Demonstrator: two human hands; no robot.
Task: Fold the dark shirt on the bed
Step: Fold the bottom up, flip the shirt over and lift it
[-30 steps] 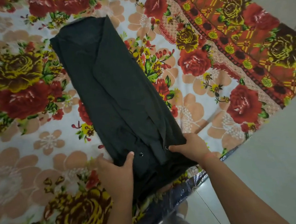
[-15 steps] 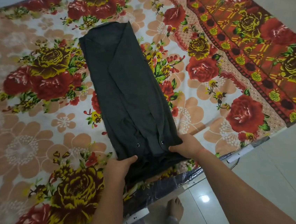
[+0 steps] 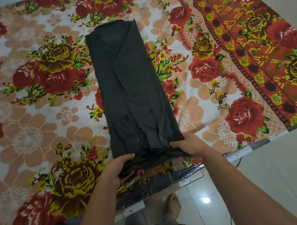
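Observation:
The dark shirt point(image 3: 132, 88) lies on the flowered bedspread point(image 3: 33, 109) as a long narrow strip, sides folded in, collar end far from me. Two snap buttons show near its near end. My left hand point(image 3: 116, 168) grips the near left corner of the hem, fingers curled over the cloth. My right hand point(image 3: 188, 144) grips the near right corner, thumb on top. The hem between my hands is bunched and slightly lifted at the bed's near edge.
The bed's near edge point(image 3: 187, 174) shows a plastic-wrapped mattress side. Beyond it is pale tiled floor point(image 3: 279, 181), where a bare foot point(image 3: 173, 205) stands. The bedspread's red patterned border point(image 3: 246, 38) runs along the right.
The view has risen and shifted, so the shirt sits more centred. Both hands have closed on the hem corners and gathered the near end up a little.

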